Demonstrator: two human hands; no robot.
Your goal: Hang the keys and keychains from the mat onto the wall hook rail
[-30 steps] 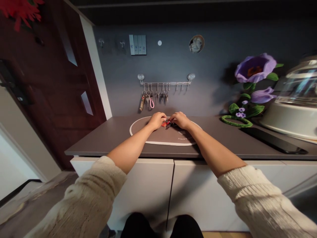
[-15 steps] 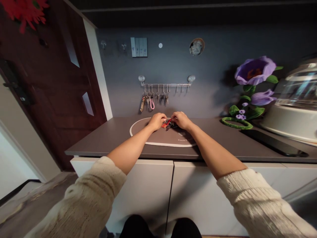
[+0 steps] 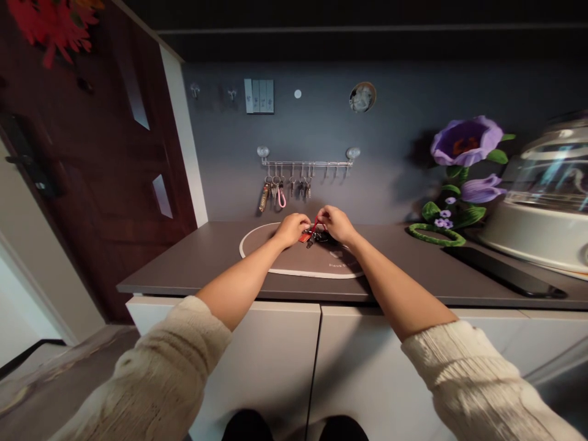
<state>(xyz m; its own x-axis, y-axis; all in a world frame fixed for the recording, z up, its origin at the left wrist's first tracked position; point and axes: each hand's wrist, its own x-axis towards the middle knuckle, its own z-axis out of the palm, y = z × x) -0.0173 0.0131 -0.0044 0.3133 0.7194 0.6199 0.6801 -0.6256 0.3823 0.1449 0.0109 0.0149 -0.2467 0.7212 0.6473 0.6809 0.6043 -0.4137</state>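
Note:
My right hand [image 3: 339,224] pinches a thin red cord [image 3: 315,225], lifting part of it above the mat. At the other end of it, my left hand [image 3: 293,229] has its fingers closed at a bunch of keys [image 3: 311,241], though the exact grip is partly hidden. An orange-red tag [image 3: 304,237] hangs beside these keys, just below the left fingertips. Further dark items [image 3: 322,236] lie under my right hand, too small to make out. All this is over a brown oval mat [image 3: 294,260] with a white rim.
On the wall behind, a clear hook rail [image 3: 307,163] carries several key sets and a pink loop [image 3: 282,197]. To the right stand purple fabric flowers [image 3: 467,144], a black phone-like slab [image 3: 505,272] and a domed appliance [image 3: 542,226]. A dark door [image 3: 114,171] is at left.
My right hand has drawn the red cord slightly upward, so more of it shows between the hands. The left hand has barely moved. The whole view has shifted down a little.

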